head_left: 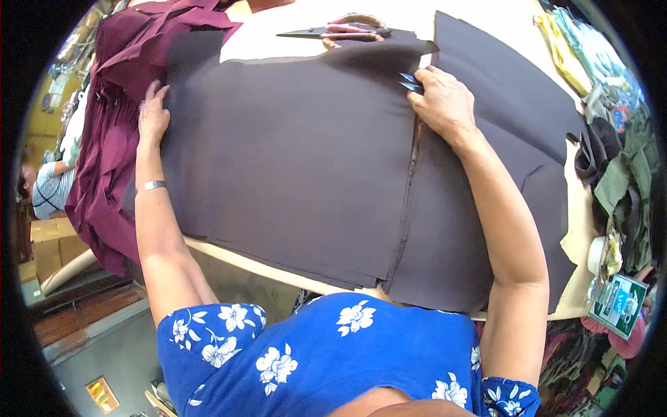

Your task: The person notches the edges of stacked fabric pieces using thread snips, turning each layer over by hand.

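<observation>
A left panel [292,160] and a right panel [490,201] of dark cloth are laid side by side on the table [581,226]. The left hand [154,117] is held open, fingers extended, at the left panel's outer edge, beside maroon cloth [117,52]. Snips [411,85] are gripped in the right hand [445,103], blades protruding, where the panels meet. Scissors [347,31] are noted near the left panel's far edge.
</observation>
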A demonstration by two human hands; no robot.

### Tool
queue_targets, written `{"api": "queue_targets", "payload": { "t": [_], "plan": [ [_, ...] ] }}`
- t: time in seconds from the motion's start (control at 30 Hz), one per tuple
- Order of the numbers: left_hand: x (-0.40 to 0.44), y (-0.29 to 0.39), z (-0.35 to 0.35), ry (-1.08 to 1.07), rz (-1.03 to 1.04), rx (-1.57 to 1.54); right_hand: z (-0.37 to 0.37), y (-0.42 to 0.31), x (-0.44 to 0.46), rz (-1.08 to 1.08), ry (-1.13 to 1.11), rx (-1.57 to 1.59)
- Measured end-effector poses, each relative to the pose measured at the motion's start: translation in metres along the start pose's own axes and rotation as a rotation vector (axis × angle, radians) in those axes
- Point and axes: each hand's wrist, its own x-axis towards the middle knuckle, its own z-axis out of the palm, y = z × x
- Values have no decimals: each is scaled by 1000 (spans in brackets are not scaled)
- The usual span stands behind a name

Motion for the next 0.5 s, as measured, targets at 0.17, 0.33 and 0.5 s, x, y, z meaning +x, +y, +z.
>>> {"api": "queue_targets", "payload": {
  "t": [0.17, 0.33, 0.5],
  "plan": [
    [27, 134, -55, 153, 296, -199, -11, -13, 6, 127, 27, 144],
    [58, 244, -55, 110, 440, -241, 0, -14, 8, -129, 220, 103],
    [79, 275, -44, -93, 409, 51, 2, -8, 7, -3, 240, 104]
  ]
}}
